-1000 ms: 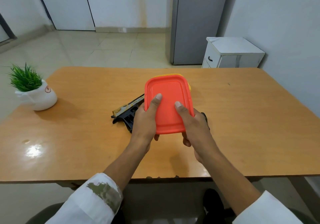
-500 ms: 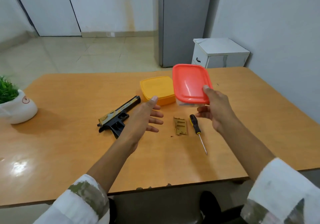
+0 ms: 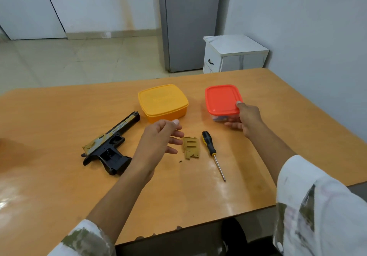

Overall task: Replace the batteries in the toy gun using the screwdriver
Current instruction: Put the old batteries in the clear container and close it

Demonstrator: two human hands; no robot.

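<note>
A black and tan toy gun (image 3: pixel 111 146) lies on its side on the wooden table (image 3: pixel 59 176), its grip compartment uncovered. Its tan battery cover (image 3: pixel 191 147) lies to the right, beside a screwdriver (image 3: pixel 212 152) with a black and yellow handle. My right hand (image 3: pixel 245 119) grips the near right corner of a clear box with an orange-red lid (image 3: pixel 221 102), which rests on the table at the back right. My left hand (image 3: pixel 160 138) hovers open over the table between the gun and the cover, holding nothing.
A yellow lidded box (image 3: pixel 162 103) stands behind my left hand. A small dark speck (image 3: pixel 180 161) lies near the cover. Beyond the table are a white cabinet (image 3: pixel 234 54) and a grey fridge (image 3: pixel 190 23). The table's near edge is chipped.
Both hands held the orange-lidded box up close. My left hand let go, and my right hand carried the box to the right and set it down on the table.
</note>
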